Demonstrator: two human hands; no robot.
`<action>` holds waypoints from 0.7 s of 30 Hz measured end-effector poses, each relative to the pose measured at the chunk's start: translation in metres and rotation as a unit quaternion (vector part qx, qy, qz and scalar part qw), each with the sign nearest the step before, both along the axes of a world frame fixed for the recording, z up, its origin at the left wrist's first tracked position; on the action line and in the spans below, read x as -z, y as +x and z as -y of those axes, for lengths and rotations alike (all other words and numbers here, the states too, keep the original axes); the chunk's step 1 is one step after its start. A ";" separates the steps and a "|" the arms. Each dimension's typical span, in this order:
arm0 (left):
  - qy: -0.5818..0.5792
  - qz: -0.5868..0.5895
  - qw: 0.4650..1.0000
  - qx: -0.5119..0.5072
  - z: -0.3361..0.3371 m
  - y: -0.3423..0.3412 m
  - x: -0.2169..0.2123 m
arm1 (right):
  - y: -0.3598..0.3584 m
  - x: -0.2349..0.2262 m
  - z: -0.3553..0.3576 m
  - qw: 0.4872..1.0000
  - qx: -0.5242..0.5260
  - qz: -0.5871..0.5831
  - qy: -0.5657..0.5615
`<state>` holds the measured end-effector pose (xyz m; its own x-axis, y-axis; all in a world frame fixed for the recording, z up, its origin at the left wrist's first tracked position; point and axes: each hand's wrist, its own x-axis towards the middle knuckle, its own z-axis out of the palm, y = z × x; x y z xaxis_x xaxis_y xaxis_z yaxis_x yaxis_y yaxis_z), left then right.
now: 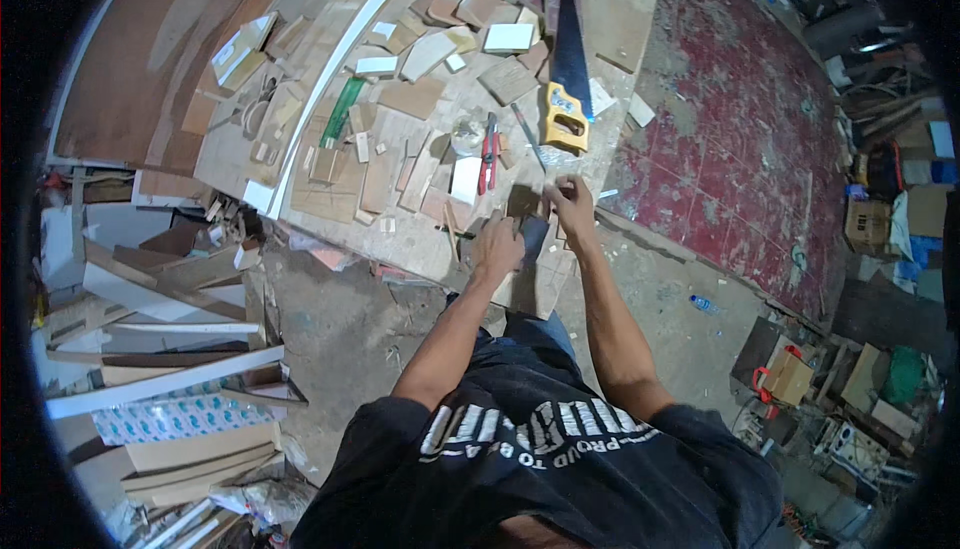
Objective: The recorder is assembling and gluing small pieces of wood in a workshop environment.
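Across the wooden table (415,249), saw (570,69) lies beyond the hands, blade pointing away. Left hand (497,247) looks to touch a dark piece (534,237) by the near edge; right hand (572,205) beside it, fingers curled — can't tell if either pinches anything. Dark piece sits between them; loose hold could drop it — careless reach forward risks saw teeth.

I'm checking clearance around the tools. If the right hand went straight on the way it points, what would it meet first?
Probably the handsaw's yellow handle, just ahead of the right hand, though the hand's height is unclear.
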<state>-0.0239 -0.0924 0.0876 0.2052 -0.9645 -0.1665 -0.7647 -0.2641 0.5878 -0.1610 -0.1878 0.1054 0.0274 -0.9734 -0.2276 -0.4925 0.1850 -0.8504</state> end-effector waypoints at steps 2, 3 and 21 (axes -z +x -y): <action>-0.044 0.110 0.990 0.080 0.010 -0.010 0.013 | -0.034 0.003 -0.017 0.899 0.065 0.361 0.239; -0.044 0.108 0.990 0.077 0.004 -0.002 0.030 | -0.023 -0.022 -0.031 0.848 0.066 0.453 0.268; -0.118 -0.606 0.771 -0.154 0.047 0.021 -0.106 | 0.014 -0.111 -0.033 0.968 -0.078 0.124 -0.204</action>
